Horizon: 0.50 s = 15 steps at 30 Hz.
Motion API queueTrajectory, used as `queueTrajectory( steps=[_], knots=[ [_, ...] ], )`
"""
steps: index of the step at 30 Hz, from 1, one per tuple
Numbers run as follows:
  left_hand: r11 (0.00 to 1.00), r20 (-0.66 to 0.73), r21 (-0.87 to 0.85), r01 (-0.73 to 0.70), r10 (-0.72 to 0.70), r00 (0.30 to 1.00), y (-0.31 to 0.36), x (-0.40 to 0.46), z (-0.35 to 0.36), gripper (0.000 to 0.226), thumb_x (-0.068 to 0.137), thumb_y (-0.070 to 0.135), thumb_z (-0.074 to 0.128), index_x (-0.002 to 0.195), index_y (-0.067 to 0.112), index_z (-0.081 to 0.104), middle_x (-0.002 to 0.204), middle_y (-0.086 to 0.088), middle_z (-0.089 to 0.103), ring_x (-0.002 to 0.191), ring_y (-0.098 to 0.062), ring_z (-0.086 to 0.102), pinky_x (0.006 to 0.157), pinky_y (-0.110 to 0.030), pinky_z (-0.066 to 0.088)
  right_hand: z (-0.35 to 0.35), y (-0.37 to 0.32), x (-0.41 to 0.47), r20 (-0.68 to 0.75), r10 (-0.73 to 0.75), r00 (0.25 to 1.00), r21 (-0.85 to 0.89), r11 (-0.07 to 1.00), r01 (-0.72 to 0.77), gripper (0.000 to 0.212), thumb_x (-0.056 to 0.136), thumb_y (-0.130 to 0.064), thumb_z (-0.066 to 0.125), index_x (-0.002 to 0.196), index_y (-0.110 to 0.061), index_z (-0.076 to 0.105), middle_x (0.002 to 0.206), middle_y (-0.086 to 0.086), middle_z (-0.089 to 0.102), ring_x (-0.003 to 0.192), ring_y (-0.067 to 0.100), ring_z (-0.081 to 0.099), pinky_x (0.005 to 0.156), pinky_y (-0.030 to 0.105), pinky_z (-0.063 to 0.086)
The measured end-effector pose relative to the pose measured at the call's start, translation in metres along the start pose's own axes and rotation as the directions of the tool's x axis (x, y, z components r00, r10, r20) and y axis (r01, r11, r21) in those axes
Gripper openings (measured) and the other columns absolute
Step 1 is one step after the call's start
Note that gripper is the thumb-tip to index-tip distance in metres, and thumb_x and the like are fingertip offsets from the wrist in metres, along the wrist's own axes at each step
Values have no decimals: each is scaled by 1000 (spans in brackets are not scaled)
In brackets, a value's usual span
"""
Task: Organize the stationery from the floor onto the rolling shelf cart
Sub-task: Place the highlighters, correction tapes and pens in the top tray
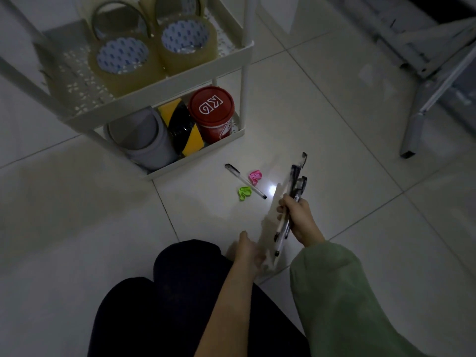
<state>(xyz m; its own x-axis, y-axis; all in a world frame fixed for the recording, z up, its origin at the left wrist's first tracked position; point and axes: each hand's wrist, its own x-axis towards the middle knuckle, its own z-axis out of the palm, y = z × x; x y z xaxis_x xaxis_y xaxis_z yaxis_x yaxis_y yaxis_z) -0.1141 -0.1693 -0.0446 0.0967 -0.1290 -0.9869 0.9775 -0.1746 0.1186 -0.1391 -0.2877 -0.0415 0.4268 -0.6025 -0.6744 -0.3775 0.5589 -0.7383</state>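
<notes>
My right hand (298, 217) grips a bundle of several pens (293, 191) above the tiled floor, their black caps pointing away from me. My left hand (248, 249) holds the near end of a blurred pale flat item (269, 228) that leans against the pens. On the floor lie one more pen (244, 181), a pink clip (255, 177) and a green clip (244, 193), just in front of the white rolling shelf cart (180, 81).
The cart's upper tray holds two clear tape rolls (152, 52). Its lower tray holds a grey roll (144, 140), a yellow-black tape roll (180, 127) and a red tin (212, 114). A grey metal frame leg (414, 132) stands at the right. My dark-clothed knees (180, 292) fill the bottom.
</notes>
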Motion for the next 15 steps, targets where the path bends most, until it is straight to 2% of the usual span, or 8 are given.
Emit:
queueTrajectory(
  steps=[1, 3, 5, 7, 9, 10, 13, 15],
  knots=[
    [998, 29, -52, 43, -42, 999, -5, -3, 3, 58, 97, 49, 24, 112, 2, 54, 116, -15, 57, 97, -28, 55, 82, -35, 45, 2, -3, -1, -34, -46, 998, 27, 999, 47, 21, 93, -3, 43, 74, -13, 43, 65, 4, 42, 59, 15, 44, 56, 27, 39],
    [981, 81, -166, 101, -88, 993, -9, -11, 5, 69, 95, 57, 20, 136, 6, 41, 139, -16, 46, 124, -33, 46, 103, -44, 38, 12, -7, -1, -133, -136, 982, 35, 989, 141, 13, 89, -2, 46, 80, -11, 43, 64, 3, 42, 57, 14, 42, 54, 26, 37],
    [967, 139, -240, 89, -56, 989, -7, -15, 5, 70, 96, 56, 17, 143, 7, 33, 144, -20, 40, 132, -35, 40, 106, -45, 33, 24, -9, -6, -212, -197, 957, 13, 979, 204, 8, 86, -2, 48, 89, -8, 44, 66, 3, 44, 56, 15, 41, 53, 26, 36],
    [930, 166, -366, 44, 18, 986, -3, -13, 4, 68, 97, 52, 20, 142, 3, 33, 129, -23, 51, 118, -36, 49, 97, -43, 43, 38, -3, -19, -227, -245, 943, -42, 969, 242, 11, 85, -1, 49, 91, -9, 44, 67, 1, 44, 57, 13, 41, 53, 24, 36],
    [875, 174, -484, 9, 86, 981, 1, -13, 0, 56, 101, 39, 24, 136, -1, 41, 97, -18, 59, 88, -32, 54, 66, -35, 55, 52, 8, -36, -174, -302, 937, -69, 953, 294, 13, 86, 1, 49, 93, -9, 44, 64, 0, 43, 56, 11, 41, 50, 19, 37],
    [861, 173, -509, -7, 111, 979, 2, -12, -2, 47, 102, 31, 25, 131, 1, 46, 87, -16, 61, 80, -29, 54, 60, -33, 54, 58, 13, -44, -152, -319, 935, -73, 947, 311, 14, 86, 2, 50, 94, -9, 45, 64, -1, 44, 55, 9, 42, 49, 16, 37],
    [880, 176, -474, -25, 122, 977, 6, -14, -6, 32, 101, 22, 29, 107, 5, 55, 77, -14, 64, 75, -25, 54, 69, -34, 46, 67, 10, -53, -146, -352, 925, -53, 936, 348, 15, 87, 1, 51, 95, -10, 45, 65, -5, 46, 55, 3, 43, 52, 13, 38],
    [895, 179, -441, -59, 152, 972, 8, -20, -5, 31, 102, 24, 29, 104, 5, 53, 75, -13, 63, 74, -24, 54, 63, -34, 50, 66, -5, -54, -174, -342, 924, -20, 939, 344, 16, 86, 2, 51, 88, -13, 46, 66, -5, 47, 58, 6, 44, 55, 17, 38]
  ],
)
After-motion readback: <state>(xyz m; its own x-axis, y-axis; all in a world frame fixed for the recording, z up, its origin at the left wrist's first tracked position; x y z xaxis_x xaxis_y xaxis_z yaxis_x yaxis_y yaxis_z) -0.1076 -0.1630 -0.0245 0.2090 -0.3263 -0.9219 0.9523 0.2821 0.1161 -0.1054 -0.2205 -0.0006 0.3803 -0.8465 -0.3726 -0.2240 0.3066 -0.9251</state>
